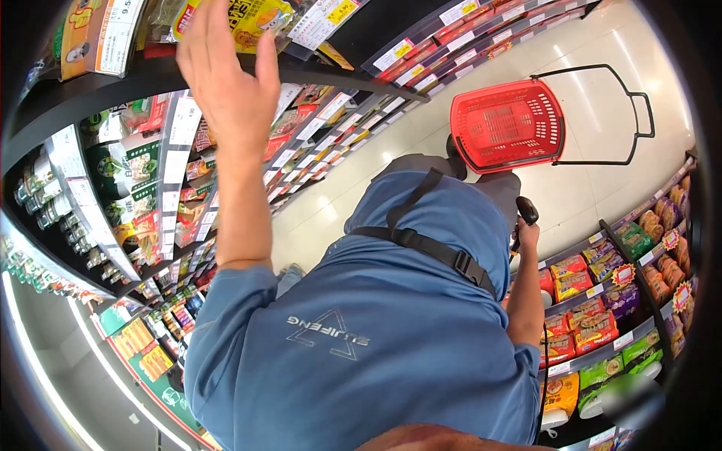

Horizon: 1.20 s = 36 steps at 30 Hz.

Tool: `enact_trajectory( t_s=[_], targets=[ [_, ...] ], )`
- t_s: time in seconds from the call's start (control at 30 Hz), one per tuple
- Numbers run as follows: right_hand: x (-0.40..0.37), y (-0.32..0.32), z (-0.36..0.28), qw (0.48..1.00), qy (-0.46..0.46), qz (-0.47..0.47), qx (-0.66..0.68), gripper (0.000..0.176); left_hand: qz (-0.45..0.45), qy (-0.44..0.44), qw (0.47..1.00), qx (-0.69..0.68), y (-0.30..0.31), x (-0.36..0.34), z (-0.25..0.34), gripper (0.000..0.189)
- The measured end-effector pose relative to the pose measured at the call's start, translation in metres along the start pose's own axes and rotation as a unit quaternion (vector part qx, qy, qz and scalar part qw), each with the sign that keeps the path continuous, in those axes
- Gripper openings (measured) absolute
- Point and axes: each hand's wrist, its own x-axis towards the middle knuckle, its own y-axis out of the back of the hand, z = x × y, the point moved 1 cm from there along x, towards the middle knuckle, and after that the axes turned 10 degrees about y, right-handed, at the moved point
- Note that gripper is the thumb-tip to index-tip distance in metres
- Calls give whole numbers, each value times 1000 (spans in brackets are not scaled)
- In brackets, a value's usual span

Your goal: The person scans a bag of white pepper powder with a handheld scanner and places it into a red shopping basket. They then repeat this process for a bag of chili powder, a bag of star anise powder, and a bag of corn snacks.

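Note:
My left hand [226,90] is raised at the upper left, fingers stretched and thumb apart, in front of a yellow snack package [259,24] on a dark shelf [331,78]. Whether the fingertips touch the package cannot be made out. Low on the right side of my body, my right hand [529,237] is closed around a black, rounded object [528,211]; most of its fingers are hidden. Price tags [323,24] line the shelf edge beside my left hand.
A red basket [508,124] with a long black handle [638,94] is on the pale floor [594,177] ahead. Shelves of packaged goods [143,169] curve along the left. More shelves, with red noodle packs [594,327], stand on the right.

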Motion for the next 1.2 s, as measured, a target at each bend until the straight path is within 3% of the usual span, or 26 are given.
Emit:
enact_trajectory(
  t_s=[0.07, 0.1, 0.17, 0.23, 0.3, 0.37, 0.47, 0.63, 0.83, 0.87, 1.0, 1.07, 1.2],
  targets=[
    [6, -2, 3, 1000, -4, -6, 3, 16, 25, -46, 998, 44, 3, 15, 9, 46],
    [9, -2, 5, 1000, -6, -5, 6, 16, -51, 23, 995, 79, 4, 18, 12, 65],
    [15, -4, 9, 1000, -1, -12, -14, 16, -130, 88, 981, 118, 0, 18, 14, 87],
    [19, -6, 17, 1000, 9, -11, -28, 17, -119, 44, 951, 283, -16, 20, 5, 109],
    [22, -8, 27, 1000, 10, -13, -23, 18, -120, 13, 938, 326, -21, 23, -3, 111],
    [23, -8, 40, 998, 11, 13, 68, 18, -109, 31, 945, 308, -28, 24, -6, 112],
    [14, -6, 50, 996, -13, 19, 90, 19, -115, 70, 958, 255, -28, 27, -5, 114],
    [5, 16, 60, 998, -42, -38, 31, 16, -105, 77, 957, 258, -20, 32, 1, 112],
    [6, 67, 62, 999, -43, -17, 8, 16, -95, 185, 965, 158, -6, 42, 1, 100],
    [8, 75, 60, 999, -41, -13, -3, 17, -47, 139, 974, 172, -5, 42, -1, 95],
    [14, 104, 36, 999, -14, -8, -32, 17, -42, 178, 967, 179, -4, 50, -18, 88],
    [21, 114, 28, 1000, -4, -6, -29, 16, -109, 216, 961, 137, 3, 61, -18, 74],
    [29, 121, 9, 1000, 15, -4, -17, 18, -148, 283, 937, 144, 6, 68, -13, 61]
  ],
)
